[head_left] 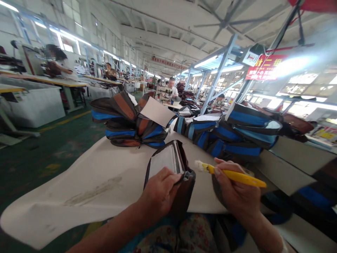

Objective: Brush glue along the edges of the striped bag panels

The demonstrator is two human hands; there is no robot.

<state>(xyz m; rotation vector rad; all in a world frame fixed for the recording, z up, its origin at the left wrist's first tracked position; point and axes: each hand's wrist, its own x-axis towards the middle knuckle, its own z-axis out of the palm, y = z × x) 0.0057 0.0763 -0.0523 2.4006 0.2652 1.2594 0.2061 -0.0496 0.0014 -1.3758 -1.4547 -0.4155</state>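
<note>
- L hand (159, 191), lower ctr of frame, is clamped on the edge of a dark brown bag piece (184, 198); R hand (237, 189), lower right, is closed round a yellow-handled brush (242, 178). Hands well apart.
- Bag piece is tilted, lower ctr, at the near edge of the bench (126, 165); pale panel (162, 160) faces up.
- Brush tip points left, near the piece, not touching. Whitish stuff on it, prob. glue, can't confirm.
- Risk: if the tip's overloaded, it could drip on the bench or mark the panel.
- Risk: L fingers sit right on the edge, so a stroke there could smear them, then the piece.
- Risk: if L grip eases, piece could tip off toward the patterned cloth (198, 232), bottom ctr.
- Grey smear (94, 191) on bench, lower left; can't tell if wet. If so, could dirty stuff laid there.
- Loose pale board (158, 110) atop the bag pile (121, 131), upper ctr-left, might slide if bumped.
</note>
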